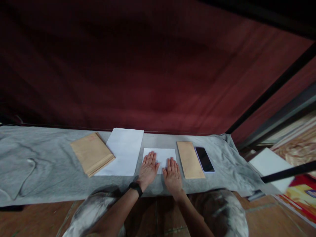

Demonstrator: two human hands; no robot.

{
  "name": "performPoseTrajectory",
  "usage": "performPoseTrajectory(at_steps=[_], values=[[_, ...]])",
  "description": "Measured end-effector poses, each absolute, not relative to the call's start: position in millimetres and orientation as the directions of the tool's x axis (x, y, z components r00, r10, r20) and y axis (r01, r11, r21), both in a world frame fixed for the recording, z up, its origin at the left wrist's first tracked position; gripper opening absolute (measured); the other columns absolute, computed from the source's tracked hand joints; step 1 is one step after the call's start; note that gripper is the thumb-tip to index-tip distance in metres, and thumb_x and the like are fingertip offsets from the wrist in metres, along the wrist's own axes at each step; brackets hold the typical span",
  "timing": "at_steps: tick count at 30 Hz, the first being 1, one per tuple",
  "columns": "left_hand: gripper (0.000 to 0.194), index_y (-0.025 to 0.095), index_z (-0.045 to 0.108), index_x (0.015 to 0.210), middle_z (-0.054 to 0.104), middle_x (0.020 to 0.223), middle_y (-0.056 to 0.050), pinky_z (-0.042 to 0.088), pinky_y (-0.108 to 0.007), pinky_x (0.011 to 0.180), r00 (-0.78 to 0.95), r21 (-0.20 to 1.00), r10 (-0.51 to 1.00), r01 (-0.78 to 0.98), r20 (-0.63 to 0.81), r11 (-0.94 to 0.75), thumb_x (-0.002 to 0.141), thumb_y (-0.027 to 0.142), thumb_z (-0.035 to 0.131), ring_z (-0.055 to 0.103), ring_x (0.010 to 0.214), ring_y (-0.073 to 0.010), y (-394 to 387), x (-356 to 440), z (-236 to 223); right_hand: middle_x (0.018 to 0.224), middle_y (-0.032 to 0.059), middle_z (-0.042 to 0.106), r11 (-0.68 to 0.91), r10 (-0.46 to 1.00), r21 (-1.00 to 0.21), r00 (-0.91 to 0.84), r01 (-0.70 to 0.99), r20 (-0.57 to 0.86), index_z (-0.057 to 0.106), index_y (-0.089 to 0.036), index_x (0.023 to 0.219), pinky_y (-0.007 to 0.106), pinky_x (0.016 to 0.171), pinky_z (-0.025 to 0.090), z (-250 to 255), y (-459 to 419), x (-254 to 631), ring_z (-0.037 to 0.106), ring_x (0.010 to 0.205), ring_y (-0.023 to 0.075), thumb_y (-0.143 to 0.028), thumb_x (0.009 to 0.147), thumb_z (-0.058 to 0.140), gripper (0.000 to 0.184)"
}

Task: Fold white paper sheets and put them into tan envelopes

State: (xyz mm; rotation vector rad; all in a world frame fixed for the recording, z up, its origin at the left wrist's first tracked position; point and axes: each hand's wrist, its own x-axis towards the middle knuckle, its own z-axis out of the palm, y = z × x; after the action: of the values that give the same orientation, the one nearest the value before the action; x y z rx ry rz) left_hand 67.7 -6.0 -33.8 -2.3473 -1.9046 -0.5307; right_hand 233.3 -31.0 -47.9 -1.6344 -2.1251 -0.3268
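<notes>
A small white sheet of paper [160, 161], which looks folded, lies on the grey cloth in front of me. Flat on its left part rests my left hand [148, 168], fingers stretched out, with a dark band on the wrist. My right hand [172, 174] presses flat on the right part, its fingers also extended. Neither hand grips anything. Left of the paper is a stack of larger white sheets [125, 149], partly under a pile of brown envelopes [92, 153]. A single brown envelope [190, 160] lies just right of my right hand.
A phone [204, 159] with a pale purple case lies beside the single envelope. The grey cloth [49, 171] covers a long narrow surface, with a thin cable [32, 162] at left. A dark red fabric wall [158, 82] rises behind, and black bars [274, 90] stand at right.
</notes>
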Motion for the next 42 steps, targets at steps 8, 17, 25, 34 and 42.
performPoseTrajectory(at_steps=[8,17,25,34,42], values=[[0.066,0.002,0.034,0.150,0.032,0.158,-0.019,0.022,-0.045,0.122,0.106,0.153,0.954,0.976,0.282,-0.154,0.101,0.046,0.025,0.024,0.149,-0.0268,-10.6,58.9,-35.2,0.155,0.0227,0.036,0.263,0.842,-0.103,-0.177,0.959,0.510,0.030,-0.005,0.152,0.047,0.112,0.036,-50.6,-35.2,235.1,0.035,0.144,0.0304,-0.039,0.103,0.037,0.060],[0.063,0.001,0.038,0.148,0.033,0.156,-0.022,0.022,-0.048,0.121,0.048,0.170,0.965,0.981,0.259,-0.094,0.099,0.041,0.033,0.029,0.147,-0.0310,-22.7,57.4,-27.4,0.153,0.0240,0.038,0.257,0.831,-0.131,-0.149,0.958,0.536,0.028,-0.003,0.153,0.048,0.111,0.037,-50.0,-39.9,236.6,0.039,0.141,0.0317,-0.034,0.104,0.033,0.058],[0.051,0.020,0.039,0.150,0.035,0.159,-0.008,0.026,-0.048,0.120,0.301,0.185,0.913,0.915,0.275,-0.358,0.101,0.035,0.036,0.027,0.148,-0.0252,-47.3,71.2,-25.8,0.154,0.0221,0.036,0.256,0.840,-0.139,-0.150,0.957,0.521,0.025,-0.005,0.154,0.047,0.113,0.035,-50.8,-42.1,238.8,0.035,0.144,0.0296,-0.033,0.105,0.033,0.058],[0.054,0.019,0.038,0.150,0.036,0.158,-0.009,0.023,-0.054,0.120,0.353,0.173,0.917,0.907,0.188,-0.384,0.097,0.028,0.041,0.025,0.149,-0.0285,-50.3,73.4,-19.5,0.154,0.0106,0.040,0.367,0.916,-0.214,-0.311,0.905,0.254,0.043,-0.017,0.148,0.048,0.119,0.025,-29.7,-33.2,229.0,0.030,0.147,0.0224,-0.028,0.104,0.025,0.049],[0.055,0.018,0.038,0.150,0.045,0.153,-0.011,0.020,-0.057,0.120,0.365,0.184,0.915,0.900,0.175,-0.394,0.097,0.032,0.043,0.025,0.149,-0.0288,-54.4,76.5,-12.5,0.158,0.0053,0.035,0.404,0.912,-0.207,-0.376,0.891,0.161,0.038,-0.019,0.151,0.042,0.120,0.023,-22.5,15.3,212.2,0.029,0.147,0.0211,-0.033,0.106,0.022,0.050]])
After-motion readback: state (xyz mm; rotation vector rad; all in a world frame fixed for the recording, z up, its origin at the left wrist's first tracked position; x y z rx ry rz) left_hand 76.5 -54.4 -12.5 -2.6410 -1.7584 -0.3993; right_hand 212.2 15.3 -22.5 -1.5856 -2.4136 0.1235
